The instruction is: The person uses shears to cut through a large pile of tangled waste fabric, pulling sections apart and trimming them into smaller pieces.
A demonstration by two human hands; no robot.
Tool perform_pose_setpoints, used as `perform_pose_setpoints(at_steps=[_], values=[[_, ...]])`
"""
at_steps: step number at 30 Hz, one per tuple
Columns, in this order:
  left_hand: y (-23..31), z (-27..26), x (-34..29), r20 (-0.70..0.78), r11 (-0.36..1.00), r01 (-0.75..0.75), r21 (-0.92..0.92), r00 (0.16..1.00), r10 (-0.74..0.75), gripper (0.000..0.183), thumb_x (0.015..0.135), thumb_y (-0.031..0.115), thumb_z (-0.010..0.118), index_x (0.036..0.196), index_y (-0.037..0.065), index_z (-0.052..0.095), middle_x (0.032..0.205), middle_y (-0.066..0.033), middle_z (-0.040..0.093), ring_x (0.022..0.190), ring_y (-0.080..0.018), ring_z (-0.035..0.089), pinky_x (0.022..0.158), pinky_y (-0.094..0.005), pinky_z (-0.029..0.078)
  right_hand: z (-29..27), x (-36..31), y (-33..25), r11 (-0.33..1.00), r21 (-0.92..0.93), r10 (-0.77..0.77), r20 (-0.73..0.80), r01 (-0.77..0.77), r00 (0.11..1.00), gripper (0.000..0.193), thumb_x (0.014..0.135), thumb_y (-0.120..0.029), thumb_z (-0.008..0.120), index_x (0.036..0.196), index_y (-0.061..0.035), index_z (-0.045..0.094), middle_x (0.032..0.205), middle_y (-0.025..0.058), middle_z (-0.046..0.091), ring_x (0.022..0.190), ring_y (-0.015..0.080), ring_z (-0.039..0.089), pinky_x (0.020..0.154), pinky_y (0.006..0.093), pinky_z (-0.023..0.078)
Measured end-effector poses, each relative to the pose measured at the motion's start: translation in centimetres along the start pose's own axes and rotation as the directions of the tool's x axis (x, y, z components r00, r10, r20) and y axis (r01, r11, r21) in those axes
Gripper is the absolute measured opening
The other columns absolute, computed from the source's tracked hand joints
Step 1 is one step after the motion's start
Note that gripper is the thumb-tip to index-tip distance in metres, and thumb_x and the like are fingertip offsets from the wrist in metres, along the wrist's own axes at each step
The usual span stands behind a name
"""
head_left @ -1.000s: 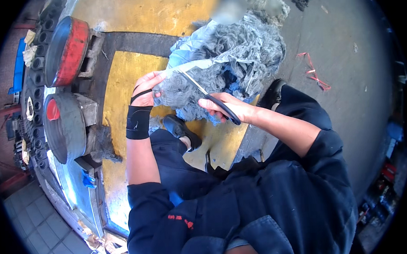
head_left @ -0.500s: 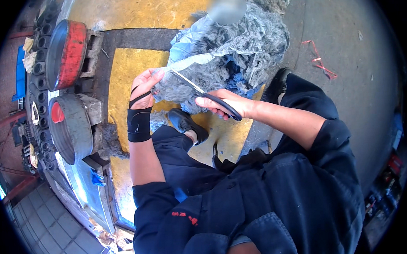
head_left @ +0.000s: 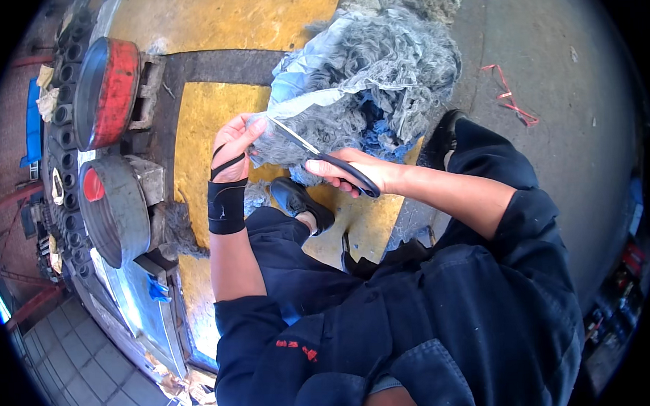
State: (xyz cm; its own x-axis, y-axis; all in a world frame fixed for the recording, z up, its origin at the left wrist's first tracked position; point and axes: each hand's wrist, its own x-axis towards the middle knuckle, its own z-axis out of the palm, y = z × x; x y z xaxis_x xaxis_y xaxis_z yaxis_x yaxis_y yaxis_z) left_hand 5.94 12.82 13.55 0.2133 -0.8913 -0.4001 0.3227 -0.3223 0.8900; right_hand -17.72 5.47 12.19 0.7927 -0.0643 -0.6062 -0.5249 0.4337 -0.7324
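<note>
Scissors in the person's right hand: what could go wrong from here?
1. The tips of the scissors point toward the left hand, close to its fingers, so a slip could nick them.
2. In this view the scissors overlap loose grey fibres, and strands might snag in them.
3. The left hand appears to pinch only an edge of the pale sheet, which could pull free.

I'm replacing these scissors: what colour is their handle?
The scissors handle is black; it shows best in the head view.

Flr [head_left: 571, 192] w/ gry fibre pile [head_left: 413, 61], red strap [head_left: 507, 95]
</note>
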Motion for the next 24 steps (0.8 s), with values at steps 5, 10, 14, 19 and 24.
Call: perform_pose_setpoints(at_steps=[5, 10, 14, 19, 24], values=[[0.0, 1.2, -0.2, -0.012, 0.998, 0.046, 0.04, 0.999, -0.045, 0.023, 0.083, 0.018, 0.065, 0.099, 0.004, 0.059, 0.083, -0.0004, 0.065, 0.07, -0.0039, 0.056, 0.055, -0.0167, 0.037, 0.7, 0.9, -0.7, 0.995, 0.066, -0.075, -0.056, 0.078, 0.996, 0.068, 0.07, -0.077, 0.051, 0.072, -0.0093, 0.047, 0.067, -0.0014, 0.042, 0.056, 0.0083, 0.041, 0.047, 0.0231, 0.036], [-0.5, 1.1, 0.4, -0.004, 0.997, 0.065, 0.051, 0.998, -0.065, 0.023, 0.083, 0.017, 0.065, 0.1, 0.004, 0.058, 0.086, -0.0005, 0.065, 0.069, -0.0038, 0.057, 0.053, -0.0152, 0.037, 0.6, 1.0, -1.5, 0.991, 0.02, -0.129, -0.098, 0.131, 0.987, 0.072, 0.07, -0.08, 0.047, 0.068, -0.0086, 0.046, 0.061, -0.001, 0.04, 0.05, 0.0093, 0.041, 0.044, 0.0236, 0.035], [-0.7, 0.4, 0.8, 0.013, 0.995, 0.064, 0.083, 0.998, -0.065, 0.025, 0.083, 0.014, 0.064, 0.104, 0.002, 0.055, 0.09, -0.0014, 0.064, 0.073, -0.0048, 0.058, 0.057, -0.0161, 0.04, 0.5, 1.2, -0.9, 0.994, 0.016, -0.107, -0.119, 0.11, 0.987, 0.073, 0.07, -0.081, 0.045, 0.058, -0.0093, 0.04, 0.05, -0.0008, 0.036, 0.039, 0.0102, 0.038, 0.037, 0.0253, 0.031], [-0.6, 1.2, 0.9, 0.098, 0.998, -0.025, 0.056, 0.995, 0.02, 0.036, 0.085, 0.012, 0.061, 0.117, -0.002, 0.05, 0.103, -0.0057, 0.062, 0.088, -0.0071, 0.058, 0.071, -0.018, 0.044, 0.6, 0.0, -1.4, 0.995, -0.031, -0.097, -0.127, 0.094, 0.987, 0.071, 0.072, -0.078, 0.047, 0.055, -0.009, 0.04, 0.049, 0.0003, 0.038, 0.038, 0.0107, 0.041, 0.035, 0.0248, 0.034], [0.4, 3.1, 0.4, 0.261, 0.978, 0.057, -0.199, 0.965, -0.004, 0.035, 0.088, 0.012, 0.058, 0.119, -0.004, 0.05, 0.106, -0.0068, 0.06, 0.089, -0.0099, 0.057, 0.079, -0.0217, 0.044, 0.6, -0.5, -1.3, 0.992, -0.023, -0.126, -0.117, 0.124, 0.985, 0.067, 0.08, -0.07, 0.044, 0.057, -0.0071, 0.042, 0.049, 0.001, 0.04, 0.038, 0.0112, 0.044, 0.036, 0.0247, 0.037]])
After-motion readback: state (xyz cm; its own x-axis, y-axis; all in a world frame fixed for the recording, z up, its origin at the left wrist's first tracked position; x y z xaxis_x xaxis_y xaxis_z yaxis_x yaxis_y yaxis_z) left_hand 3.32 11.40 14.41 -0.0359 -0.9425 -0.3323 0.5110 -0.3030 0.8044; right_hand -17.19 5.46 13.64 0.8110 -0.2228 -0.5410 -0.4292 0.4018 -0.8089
